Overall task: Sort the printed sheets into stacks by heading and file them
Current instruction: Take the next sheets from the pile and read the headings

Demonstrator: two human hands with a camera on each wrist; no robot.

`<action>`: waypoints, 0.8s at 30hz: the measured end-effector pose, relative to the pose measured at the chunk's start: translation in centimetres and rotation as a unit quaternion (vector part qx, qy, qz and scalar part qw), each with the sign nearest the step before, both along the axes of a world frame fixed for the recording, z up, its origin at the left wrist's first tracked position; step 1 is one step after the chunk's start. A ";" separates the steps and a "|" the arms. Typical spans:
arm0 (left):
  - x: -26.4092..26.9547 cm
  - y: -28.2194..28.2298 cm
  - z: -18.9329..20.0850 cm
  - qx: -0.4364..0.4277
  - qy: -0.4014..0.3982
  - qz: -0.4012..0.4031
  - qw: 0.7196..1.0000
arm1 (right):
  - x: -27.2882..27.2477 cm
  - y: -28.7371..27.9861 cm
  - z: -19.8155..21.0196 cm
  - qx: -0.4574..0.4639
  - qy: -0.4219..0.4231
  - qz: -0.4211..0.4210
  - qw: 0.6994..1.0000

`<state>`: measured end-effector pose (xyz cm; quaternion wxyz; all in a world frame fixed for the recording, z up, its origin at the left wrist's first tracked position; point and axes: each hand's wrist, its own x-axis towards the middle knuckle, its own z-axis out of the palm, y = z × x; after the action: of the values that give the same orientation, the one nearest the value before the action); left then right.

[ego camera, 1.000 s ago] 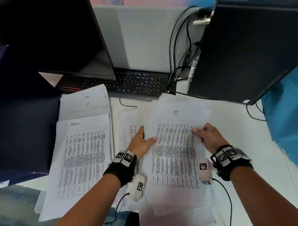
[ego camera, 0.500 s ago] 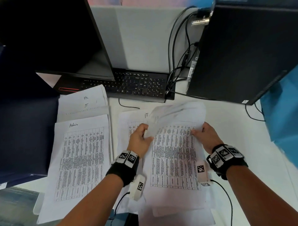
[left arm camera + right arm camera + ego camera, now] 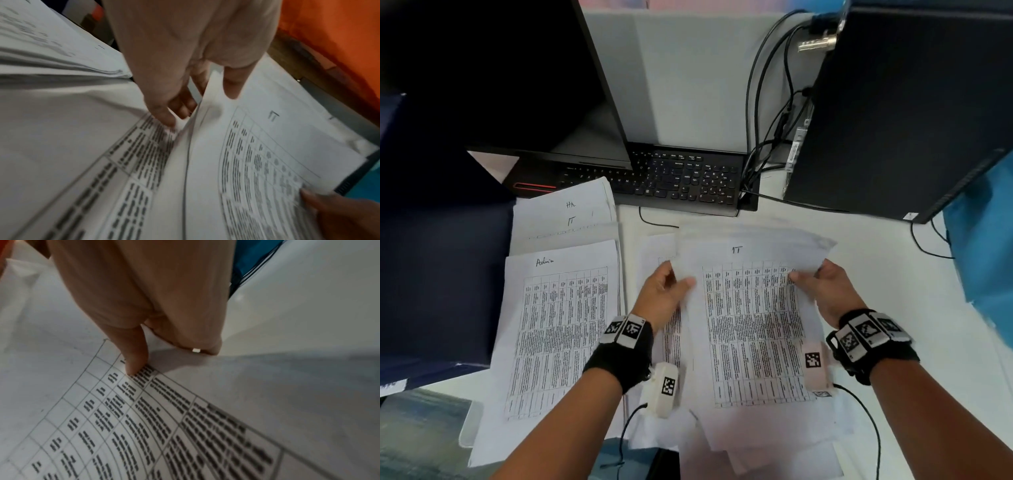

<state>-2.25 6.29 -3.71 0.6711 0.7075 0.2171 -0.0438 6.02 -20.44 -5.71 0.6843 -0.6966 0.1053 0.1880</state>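
A printed table sheet headed "IT" (image 3: pixel 753 325) lies on top of a loose pile at the desk's front centre. My left hand (image 3: pixel 681 279) pinches its left edge, thumb (image 3: pixel 232 87) on top and fingers (image 3: pixel 164 113) underneath. My right hand (image 3: pixel 808 274) pinches the right edge near the top, thumb (image 3: pixel 133 360) pressed on the table print. To the left lies a stack headed "Admin" (image 3: pixel 558 325). Behind that stack are sheets headed "HR" and "IT" (image 3: pixel 571 209). Another printed sheet (image 3: pixel 657 250) shows under my left hand.
A black keyboard (image 3: pixel 688 181) sits behind the papers, with a dark monitor (image 3: pixel 500 75) at the back left. A black computer tower (image 3: pixel 911 113) with cables (image 3: pixel 767 137) stands at the back right. A dark blue case (image 3: pixel 438 274) borders the left, blue cloth (image 3: pixel 983 257) the right.
Half a second ago the top sheet's upper part was curled up and blurred under my left hand. Now an "IT" sheet lies flat between both hands, which hold its edges.
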 end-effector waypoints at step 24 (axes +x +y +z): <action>0.8 5.0 -0.1 0.158 0.064 0.008 0.985 | -0.6 4.4 0.2 -0.050 0.077 0.137 0.986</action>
<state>-1.43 11.30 -3.80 0.5363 0.7985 0.2689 -0.0489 5.47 -16.02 -5.55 0.6061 -0.7211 0.0703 0.3281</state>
